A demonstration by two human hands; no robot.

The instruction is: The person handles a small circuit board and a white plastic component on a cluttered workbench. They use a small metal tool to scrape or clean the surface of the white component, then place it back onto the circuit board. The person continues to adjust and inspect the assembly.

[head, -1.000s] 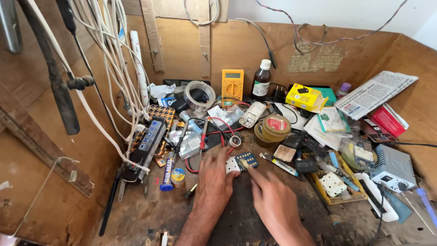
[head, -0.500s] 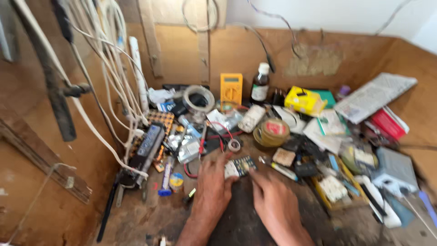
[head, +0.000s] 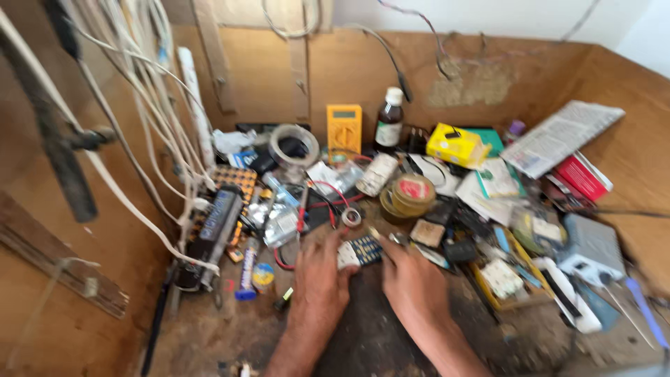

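Head view: a cluttered wooden surface [head: 209, 335] is seen from above, boxed in by brown board walls. Both hands are set at the near middle. The left hand [head: 317, 283] and the right hand [head: 412, 279] meet on a small dark keypad board [head: 359, 251] with pale buttons, which lies on the surface between the fingertips. The left grip is pinched on the board's left end; the right grip is closed on its right end, fingers curled. The picture is blurred, so finer detail of the board cannot be told.

Just beyond the board a small tape ring [head: 351, 217] lies beside red wire [head: 328, 202]. Farther off, a yellow multimeter [head: 344, 128] is propped against the far wall, with a dark bottle with a white cap [head: 389, 119] just right of it. A roll of brown tape [head: 408, 197] sits right of centre, and a yellow box [head: 455, 145] behind that. A clear tape roll [head: 294, 145] lies left of the meter.

On the left, white cables [head: 139, 139] hang down over a long dark device [head: 213, 237]. At the far right, a folded newspaper [head: 569, 136] and a red booklet [head: 583, 176] are seen.
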